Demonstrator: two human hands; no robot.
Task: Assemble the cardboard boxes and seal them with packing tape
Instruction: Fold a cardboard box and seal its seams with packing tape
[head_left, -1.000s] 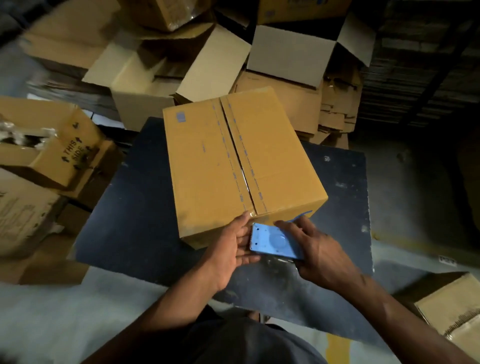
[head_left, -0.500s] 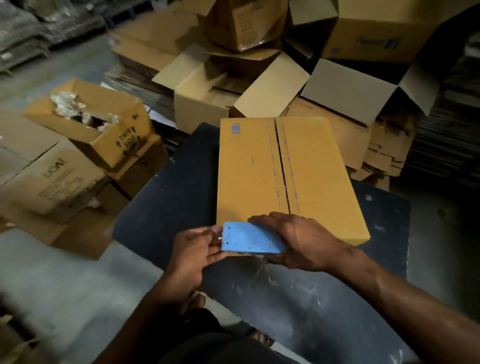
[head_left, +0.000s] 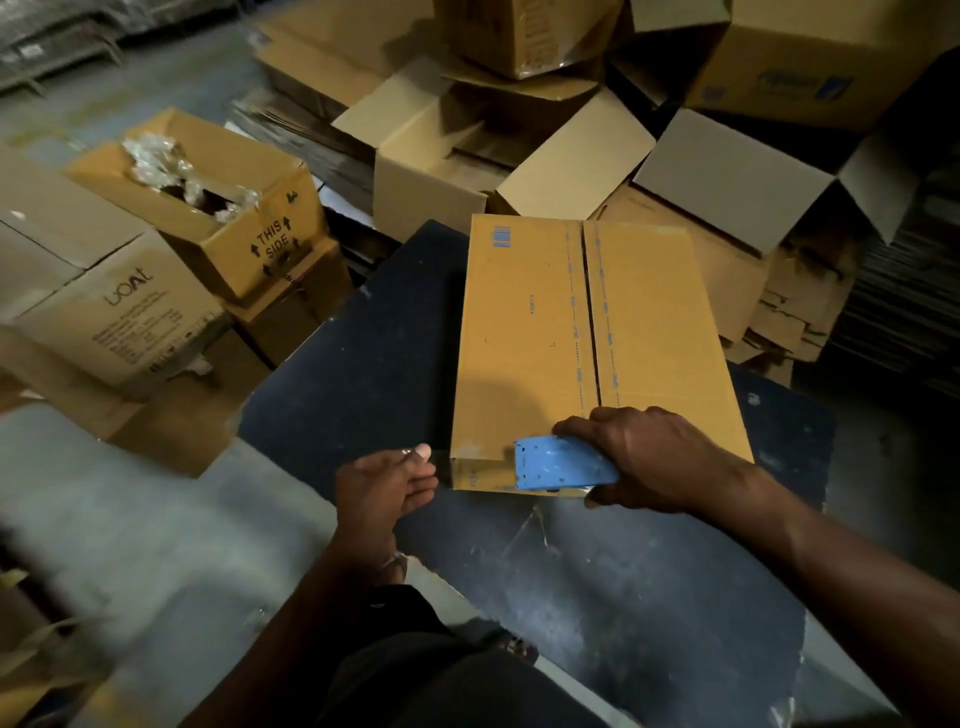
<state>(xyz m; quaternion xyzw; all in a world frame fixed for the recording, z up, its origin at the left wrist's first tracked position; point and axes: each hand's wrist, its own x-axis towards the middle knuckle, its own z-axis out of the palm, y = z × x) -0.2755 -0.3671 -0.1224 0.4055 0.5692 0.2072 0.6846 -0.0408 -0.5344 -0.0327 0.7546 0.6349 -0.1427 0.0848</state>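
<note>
Nearest, left hand (head_left: 384, 488) just off the box's near left corner, fingers (head_left: 415, 453) loosely extended, gripping nothing; right hand (head_left: 649, 460) curled round a blue tape dispenser (head_left: 563, 464), pressed to the near edge of the closed cardboard box (head_left: 530, 338); box flat on the dark desk (head_left: 353, 374), centre seam running away; beyond, open cartons (head_left: 441, 171) heaped; "THIS SIDE" box (head_left: 218, 208) far left.

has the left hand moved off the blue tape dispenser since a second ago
Yes. The left hand was touching the tape dispenser at the near edge of the box; now it sits apart, past the box's near left corner.
</note>
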